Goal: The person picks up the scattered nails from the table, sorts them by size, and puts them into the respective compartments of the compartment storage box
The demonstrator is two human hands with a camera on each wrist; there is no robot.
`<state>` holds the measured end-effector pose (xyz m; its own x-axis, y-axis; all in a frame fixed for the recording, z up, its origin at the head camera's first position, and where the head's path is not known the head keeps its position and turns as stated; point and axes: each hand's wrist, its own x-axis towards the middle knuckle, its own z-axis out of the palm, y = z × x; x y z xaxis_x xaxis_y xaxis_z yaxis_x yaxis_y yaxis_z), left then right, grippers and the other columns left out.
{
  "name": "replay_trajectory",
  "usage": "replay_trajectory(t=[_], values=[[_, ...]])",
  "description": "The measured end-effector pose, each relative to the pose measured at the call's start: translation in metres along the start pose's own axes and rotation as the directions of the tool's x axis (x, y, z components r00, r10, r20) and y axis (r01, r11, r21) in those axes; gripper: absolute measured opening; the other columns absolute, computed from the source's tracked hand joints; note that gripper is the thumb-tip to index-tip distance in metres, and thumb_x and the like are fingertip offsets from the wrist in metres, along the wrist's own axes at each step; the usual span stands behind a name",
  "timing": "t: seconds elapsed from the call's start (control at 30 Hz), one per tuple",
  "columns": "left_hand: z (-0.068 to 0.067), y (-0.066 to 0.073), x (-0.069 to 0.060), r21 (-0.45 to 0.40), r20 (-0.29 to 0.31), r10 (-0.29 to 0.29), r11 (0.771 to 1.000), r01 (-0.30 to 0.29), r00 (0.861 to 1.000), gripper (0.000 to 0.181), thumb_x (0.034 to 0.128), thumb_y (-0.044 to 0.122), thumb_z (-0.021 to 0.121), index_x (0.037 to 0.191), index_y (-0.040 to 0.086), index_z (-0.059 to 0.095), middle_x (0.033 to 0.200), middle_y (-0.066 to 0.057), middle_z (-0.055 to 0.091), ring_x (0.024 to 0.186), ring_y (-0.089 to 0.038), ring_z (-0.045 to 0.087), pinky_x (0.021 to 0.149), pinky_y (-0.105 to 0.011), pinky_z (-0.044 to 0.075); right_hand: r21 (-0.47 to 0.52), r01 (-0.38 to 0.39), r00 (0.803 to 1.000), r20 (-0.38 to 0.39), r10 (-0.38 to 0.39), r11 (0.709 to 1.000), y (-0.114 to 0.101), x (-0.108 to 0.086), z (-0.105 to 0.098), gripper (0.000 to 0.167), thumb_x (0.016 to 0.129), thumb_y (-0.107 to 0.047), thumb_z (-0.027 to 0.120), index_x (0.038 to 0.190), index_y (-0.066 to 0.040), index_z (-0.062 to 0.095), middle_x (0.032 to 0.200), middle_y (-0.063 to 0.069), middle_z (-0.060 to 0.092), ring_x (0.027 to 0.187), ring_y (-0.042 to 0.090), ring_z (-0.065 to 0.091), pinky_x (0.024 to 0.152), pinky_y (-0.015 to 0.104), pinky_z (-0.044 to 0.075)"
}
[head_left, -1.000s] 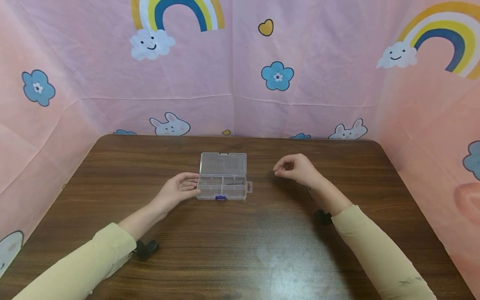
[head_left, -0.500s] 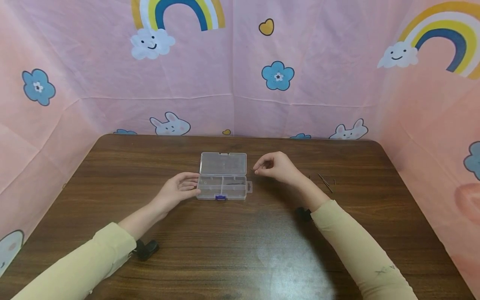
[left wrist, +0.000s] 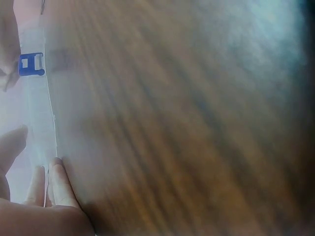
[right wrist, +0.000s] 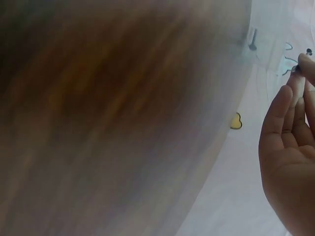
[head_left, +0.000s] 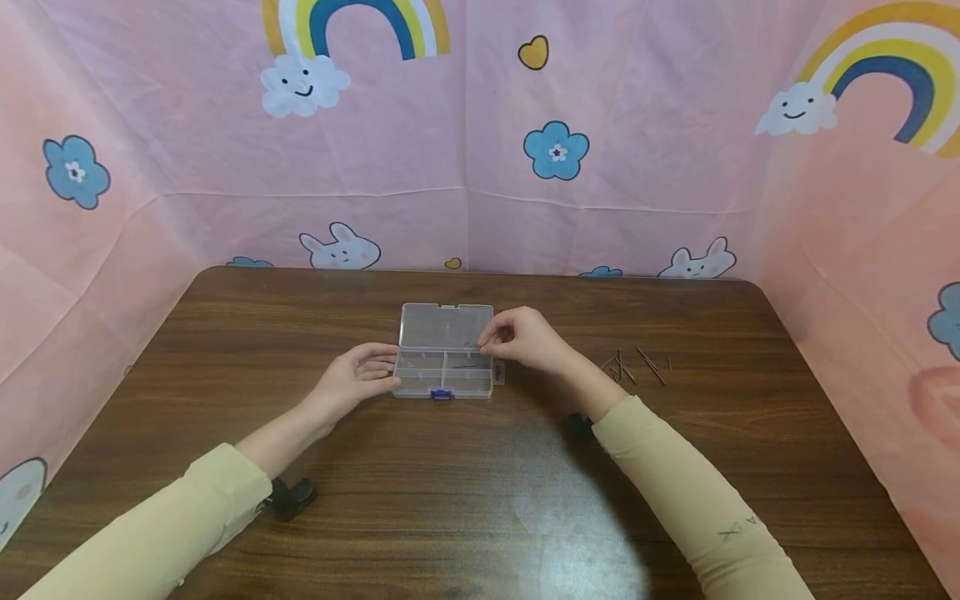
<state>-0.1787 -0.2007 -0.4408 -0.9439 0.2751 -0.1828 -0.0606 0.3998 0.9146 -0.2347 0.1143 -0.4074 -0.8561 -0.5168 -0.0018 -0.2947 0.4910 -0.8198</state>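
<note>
A clear plastic box (head_left: 468, 383) with a blue latch (head_left: 441, 394) lies with its lid (head_left: 447, 325) folded back. Its compartments are divided; a dark screw (head_left: 470, 366) lies in the back right one and a small ring-like piece in the back left. The left hand (head_left: 351, 385) holds the box's left side between thumb and fingers. Above the box's back right corner, the right hand (head_left: 528, 340) pinches a small dark screw-like piece (right wrist: 295, 68) between thumb and fingertips. In the left wrist view the blue latch (left wrist: 31, 64) faces the camera, with the left hand (left wrist: 42, 206) below.
Several thin screws or nails (head_left: 650, 365) lie on the brown wooden table (head_left: 450, 500), right of the box and beyond the right forearm. A pink patterned cloth (head_left: 495, 150) hangs around the table's back and sides. Black wrist devices (head_left: 292, 498) are under both forearms.
My right hand has moved left from the table to above the box, carrying the small piece. More screws on the right have come into sight. The left hand stays on the box.
</note>
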Motion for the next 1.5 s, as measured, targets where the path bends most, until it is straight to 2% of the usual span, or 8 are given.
replay_trajectory(t=[0.3,0.67,0.93,1.17,1.33,1.5], values=[[-0.001,0.004,0.000,-0.001,0.003,0.005,1.000,-0.005,1.000,0.060,0.1013,0.015,0.074,0.152,-0.003,0.048,0.151,-0.028,0.055,0.139,-0.041,0.058,0.115,-0.035,0.054,-0.112,0.050,0.998,0.048,-0.045,0.992,-0.004,0.006,0.010,0.005,0.095,-0.005,0.077,0.092,-0.008,0.080,0.089,0.007,0.077,0.078,0.007,0.061,0.073,0.019,0.055],[-0.001,0.004,0.001,0.002,0.005,-0.005,1.000,0.005,1.000,0.061,0.1013,0.015,0.074,0.153,-0.003,0.047,0.152,-0.028,0.055,0.139,-0.041,0.058,0.117,-0.040,0.052,-0.258,0.106,0.994,0.035,-0.100,0.960,-0.004,0.008,0.016,0.005,0.093,-0.006,0.079,0.090,-0.010,0.080,0.088,0.003,0.079,0.077,0.009,0.065,0.071,0.019,0.055],[-0.001,0.003,0.000,-0.005,0.000,-0.001,1.000,0.001,1.000,0.060,0.1015,0.015,0.074,0.152,-0.003,0.048,0.151,-0.028,0.055,0.139,-0.041,0.058,0.115,-0.038,0.053,-0.260,0.101,0.995,0.038,-0.094,0.960,-0.005,0.007,0.018,0.004,0.094,-0.007,0.080,0.091,-0.010,0.080,0.089,0.004,0.079,0.079,0.010,0.065,0.072,0.019,0.055],[0.000,0.000,0.000,-0.027,0.001,0.006,1.000,-0.006,1.000,0.060,0.1002,0.013,0.074,0.152,-0.004,0.048,0.151,-0.029,0.055,0.138,-0.041,0.058,0.108,-0.020,0.054,-0.249,0.103,0.995,0.029,-0.099,0.963,-0.004,0.005,0.016,0.005,0.094,-0.007,0.080,0.091,-0.011,0.080,0.088,0.003,0.078,0.078,0.009,0.065,0.073,0.019,0.055],[0.000,-0.001,0.001,-0.026,0.004,-0.001,1.000,0.001,1.000,0.061,0.1004,0.013,0.074,0.153,-0.003,0.048,0.152,-0.029,0.055,0.139,-0.041,0.057,0.112,-0.025,0.054,-0.201,0.095,0.995,0.006,-0.095,0.975,-0.002,0.002,0.009,0.006,0.095,-0.004,0.077,0.096,-0.008,0.081,0.093,0.006,0.079,0.082,0.012,0.067,0.076,0.023,0.059],[-0.001,-0.001,0.000,-0.021,0.001,-0.004,1.000,0.004,1.000,0.061,0.1003,0.013,0.074,0.153,-0.003,0.048,0.152,-0.028,0.054,0.140,-0.041,0.057,0.111,-0.024,0.054,-0.154,0.060,0.997,-0.035,-0.066,0.986,0.002,-0.003,-0.001,0.008,0.095,-0.002,0.077,0.101,-0.005,0.081,0.102,0.009,0.081,0.085,0.016,0.071,0.079,0.026,0.061]])
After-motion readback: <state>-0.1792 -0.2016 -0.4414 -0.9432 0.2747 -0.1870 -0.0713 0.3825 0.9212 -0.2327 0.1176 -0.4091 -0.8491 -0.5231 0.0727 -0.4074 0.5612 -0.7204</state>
